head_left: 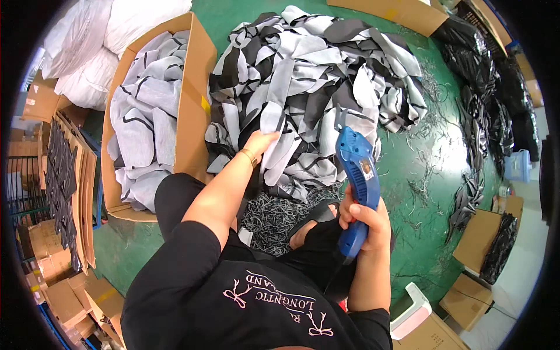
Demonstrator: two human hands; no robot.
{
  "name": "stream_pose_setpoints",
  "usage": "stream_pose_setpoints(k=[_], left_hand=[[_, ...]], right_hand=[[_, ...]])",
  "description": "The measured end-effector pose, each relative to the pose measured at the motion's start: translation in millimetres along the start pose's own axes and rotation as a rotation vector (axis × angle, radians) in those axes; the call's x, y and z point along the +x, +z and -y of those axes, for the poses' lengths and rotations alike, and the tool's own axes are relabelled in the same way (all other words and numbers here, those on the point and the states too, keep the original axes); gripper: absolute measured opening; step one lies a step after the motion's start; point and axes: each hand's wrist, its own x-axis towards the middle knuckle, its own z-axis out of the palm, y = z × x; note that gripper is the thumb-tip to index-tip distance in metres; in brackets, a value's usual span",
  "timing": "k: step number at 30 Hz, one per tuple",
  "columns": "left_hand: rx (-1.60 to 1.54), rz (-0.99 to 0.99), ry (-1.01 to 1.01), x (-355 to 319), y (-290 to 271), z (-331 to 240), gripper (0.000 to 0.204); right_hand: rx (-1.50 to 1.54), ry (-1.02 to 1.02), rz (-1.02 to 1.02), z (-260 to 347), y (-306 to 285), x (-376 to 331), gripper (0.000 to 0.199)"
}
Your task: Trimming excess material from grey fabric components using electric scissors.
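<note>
My right hand (371, 223) is wrapped round a blue pair of electric scissors (357, 153). Its metal blades point away from me, over the near right part of a large heap of grey and black fabric pieces (318, 76). At the heap's near side, my left hand (261, 144) is closed on a light grey fabric piece (272, 118); the fingertips are partly hidden. The pieces look long with rounded ends, and dark bands cross some of them. The blades appear apart from the piece in my left hand.
On the left stands a cardboard box (195, 87) full of similar grey pieces. Dark thin trimmings (271, 219) cover the green floor between my legs. White sacks (87, 52) lie behind the box, black plastic bags (475, 64) along the right, and a white-pink stool-like object (412, 312) at lower right.
</note>
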Motion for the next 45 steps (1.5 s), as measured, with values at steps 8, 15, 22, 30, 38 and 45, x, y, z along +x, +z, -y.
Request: stream_pose_setpoints(k=[8, 15, 22, 30, 38, 45], left_hand=[[-0.563, 0.332, 0.105, -159.9, 48.5, -54.3, 0.023], [-0.361, 0.538, 0.142, -253.4, 31.7, -62.5, 0.042], [-0.211, 0.334, 0.315, -286.4, -6.6, -71.2, 0.032], [-0.581, 0.184, 0.35, -283.6, -18.1, -64.6, 0.021], [-0.573, 0.092, 0.442, -295.4, -6.4, -59.8, 0.022], [-0.576, 0.064, 0.498, -294.8, -0.8, -54.2, 0.02]], right_hand=[[-0.412, -0.115, -0.119, -18.6, 7.4, 3.4, 0.047], [-0.571, -0.138, -0.065, -48.2, 38.3, -16.4, 0.057], [-0.68, -0.184, -0.036, -48.5, 58.9, -44.6, 0.046], [-0.594, -0.123, -0.004, -45.5, 60.7, -105.3, 0.044], [-0.729, -0.027, -0.003, -67.0, 62.2, -117.4, 0.036], [-0.733, -0.03, -0.047, -71.4, 61.3, -114.9, 0.034]])
